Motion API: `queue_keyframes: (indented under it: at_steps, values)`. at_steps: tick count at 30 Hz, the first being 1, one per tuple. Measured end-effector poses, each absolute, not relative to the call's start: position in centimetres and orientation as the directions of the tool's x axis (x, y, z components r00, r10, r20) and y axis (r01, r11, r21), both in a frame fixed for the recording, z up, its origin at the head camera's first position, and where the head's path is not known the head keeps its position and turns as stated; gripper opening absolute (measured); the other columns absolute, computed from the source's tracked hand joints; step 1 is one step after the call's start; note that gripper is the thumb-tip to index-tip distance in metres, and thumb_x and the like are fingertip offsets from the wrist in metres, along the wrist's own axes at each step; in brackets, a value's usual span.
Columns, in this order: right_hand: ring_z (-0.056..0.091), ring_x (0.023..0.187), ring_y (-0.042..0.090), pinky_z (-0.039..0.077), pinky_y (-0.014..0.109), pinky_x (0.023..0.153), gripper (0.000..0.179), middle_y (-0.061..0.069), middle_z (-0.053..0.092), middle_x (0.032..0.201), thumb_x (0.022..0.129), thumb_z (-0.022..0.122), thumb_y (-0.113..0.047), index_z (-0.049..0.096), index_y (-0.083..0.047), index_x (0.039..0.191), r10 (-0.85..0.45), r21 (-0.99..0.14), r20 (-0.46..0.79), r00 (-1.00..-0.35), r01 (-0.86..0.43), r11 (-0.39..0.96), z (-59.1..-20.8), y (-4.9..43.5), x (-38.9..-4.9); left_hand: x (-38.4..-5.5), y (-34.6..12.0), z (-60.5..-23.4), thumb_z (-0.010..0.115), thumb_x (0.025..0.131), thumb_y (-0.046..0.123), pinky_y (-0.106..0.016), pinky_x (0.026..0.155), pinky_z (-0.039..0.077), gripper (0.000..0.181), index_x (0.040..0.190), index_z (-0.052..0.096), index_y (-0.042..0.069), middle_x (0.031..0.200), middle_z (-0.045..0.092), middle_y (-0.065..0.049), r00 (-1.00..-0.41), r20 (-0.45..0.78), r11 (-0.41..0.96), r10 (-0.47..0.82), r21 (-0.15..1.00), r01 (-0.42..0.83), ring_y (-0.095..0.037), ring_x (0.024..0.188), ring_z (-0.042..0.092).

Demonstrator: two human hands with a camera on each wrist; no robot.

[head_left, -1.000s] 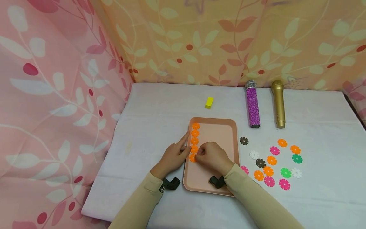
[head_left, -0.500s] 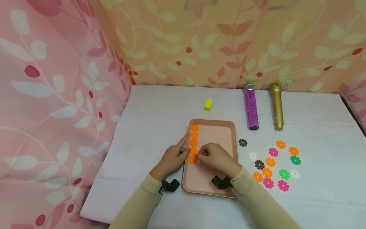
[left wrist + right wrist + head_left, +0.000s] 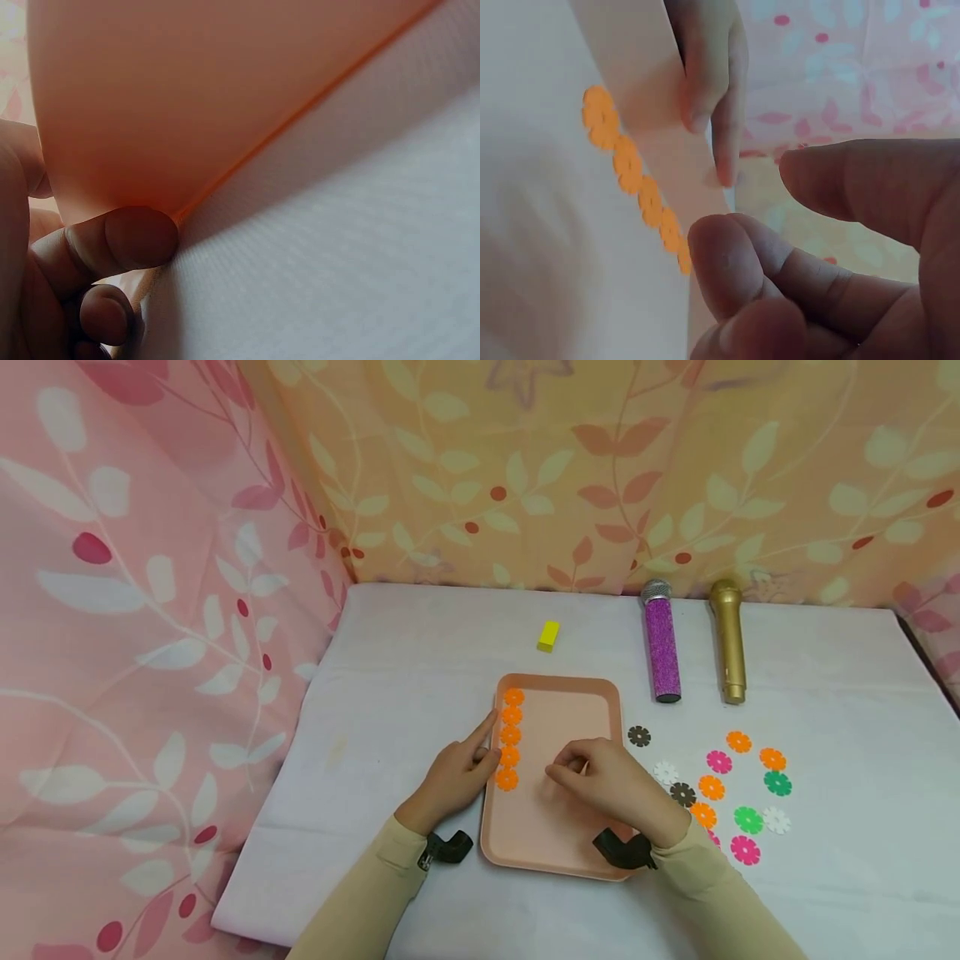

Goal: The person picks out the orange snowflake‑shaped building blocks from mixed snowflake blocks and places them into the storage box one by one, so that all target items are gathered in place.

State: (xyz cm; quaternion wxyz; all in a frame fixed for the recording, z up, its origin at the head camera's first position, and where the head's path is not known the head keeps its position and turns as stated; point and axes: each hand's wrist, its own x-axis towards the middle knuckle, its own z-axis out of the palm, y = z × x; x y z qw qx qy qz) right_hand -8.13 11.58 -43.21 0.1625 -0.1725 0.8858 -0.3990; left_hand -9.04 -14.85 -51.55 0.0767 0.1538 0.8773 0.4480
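Note:
In the head view, five-lobed detail aside, several orange flower-shaped discs form a column along the left side of a peach tray. My left hand touches the tray's left edge, its index finger straight along the wall and its thumb against the outside. Over the tray's middle hovers my right hand, to the right of the column. Its thumb and index finger stand apart in the right wrist view, with nothing between them, and the other fingers are loosely bent.
Loose flower discs in pink, orange, green, white and dark brown lie right of the tray, some behind my right forearm. A purple glittery microphone and a gold microphone lie at the back right. A yellow block sits behind the tray.
My right hand has moved right, away from the lowest orange disc, which stays in the column. The left hand keeps its place at the tray's edge.

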Motion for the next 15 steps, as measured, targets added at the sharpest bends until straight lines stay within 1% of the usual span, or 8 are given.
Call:
queue_keyframes:
  at_steps: [6,10,15]
  values:
    - [0.053,0.068,0.015,0.044,0.027,0.06,0.015,-0.006,0.065,0.076,0.097,0.075,-0.026,0.078,-0.013,0.09,-0.375,-0.741,-0.149,-0.915,-0.148,0.655,-43.0,13.5,-7.6,-9.1,-14.7,-51.5,0.053,0.109,0.027,-0.024,0.05,0.022,0.064,0.168,0.028,0.023,0.055,0.039,0.011,-0.936,0.005,0.547,0.352,0.81,0.21,-0.001,0.045,0.023]
    - [0.054,0.07,0.015,0.046,0.027,0.06,0.014,-0.006,0.066,0.079,0.097,0.076,-0.027,0.077,-0.014,0.093,-0.332,-0.727,-0.158,-0.93,-0.118,0.676,-42.7,14.7,-7.1,-9.1,-14.7,-51.5,0.053,0.109,0.028,-0.024,0.05,0.021,0.065,0.168,0.028,0.024,0.055,0.039,0.011,-0.938,-0.001,0.546,0.347,0.813,0.202,-0.001,0.045,0.022]
    - [0.053,0.068,0.017,0.045,0.027,0.055,0.014,-0.003,0.065,0.082,0.097,0.075,-0.026,0.077,-0.013,0.098,-0.283,-0.701,-0.189,-0.94,-0.072,0.709,-42.4,16.0,-6.7,-9.0,-14.8,-51.5,0.053,0.109,0.027,-0.024,0.049,0.02,0.064,0.168,0.029,0.023,0.054,0.038,0.011,-0.941,0.005,0.549,0.339,0.811,0.202,-0.002,0.045,0.022]
